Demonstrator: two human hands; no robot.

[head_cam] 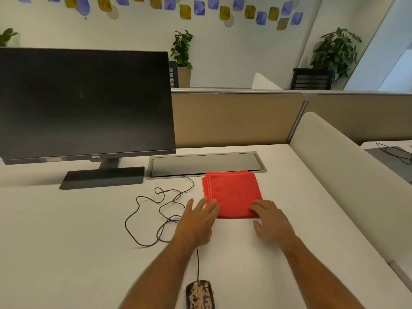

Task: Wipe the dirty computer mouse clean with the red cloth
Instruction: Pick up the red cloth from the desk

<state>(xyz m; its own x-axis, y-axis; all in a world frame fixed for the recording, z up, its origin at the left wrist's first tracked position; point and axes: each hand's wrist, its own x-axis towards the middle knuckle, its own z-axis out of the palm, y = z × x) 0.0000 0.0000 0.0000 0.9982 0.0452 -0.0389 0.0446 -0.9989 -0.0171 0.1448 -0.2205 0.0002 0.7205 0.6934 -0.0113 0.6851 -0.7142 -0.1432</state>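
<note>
On the monitor (84,103) bezel you can read "BenQ". Your left hand (197,221) and right hand (270,221), fingers spread flat, touch the near edge of the folded red cloth (231,192); the grime-covered mouse (200,294) lies nearer you, between your forearms.
</note>
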